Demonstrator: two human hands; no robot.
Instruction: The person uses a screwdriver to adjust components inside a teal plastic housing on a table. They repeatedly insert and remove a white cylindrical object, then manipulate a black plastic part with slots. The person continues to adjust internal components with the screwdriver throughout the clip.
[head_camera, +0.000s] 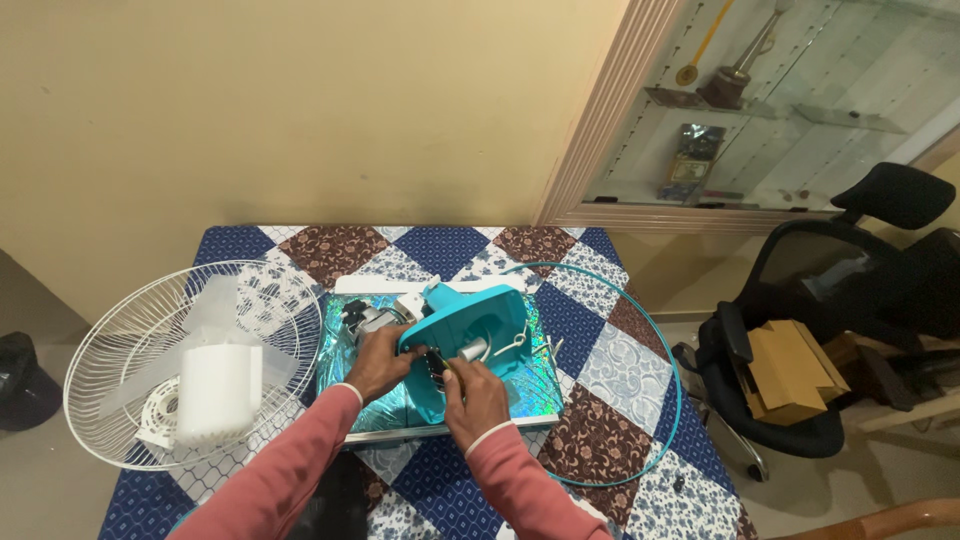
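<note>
Teal fan housing (470, 330) lies mid-table on a shiny teal-green tray (535, 395), tilted, open side up, w/ motor (365, 318) poking out at its far-left end. Left hand (378, 362) is curled over the housing's left edge, fingers closed on it, steadying it. Right hand (476, 392) is closed round a thin dark-handled tool, prob. a screwdriver (440, 362), tip aimed into the housing's left inside; the tip itself is hidden, can't tell what it meets. Step in hand looks like working a fastener inside the housing, fan already stripped of guard and blade. Next move prob. needs the tip kept square in the fastener, left hand holding the body firm so it doesn't slide on the slick tray. Small metal clips/wire bits (530, 345) lie just right of the housing on the tray. Teal ring (672, 385) loops round the right part of the table (610, 470), which has a blue/brown patchwork cloth. Left: white wire guard (110, 340) overhanging the table edge, clear blade and a white cylinder part (218, 393) resting in it. Packages: brown cardboard box (785, 375), plain, flaps shut, sits on the black chair (800, 430) at right. No readable labels nearby. Far right, glass cabinet (780, 90) w/ a few small objects on shelves.
</note>
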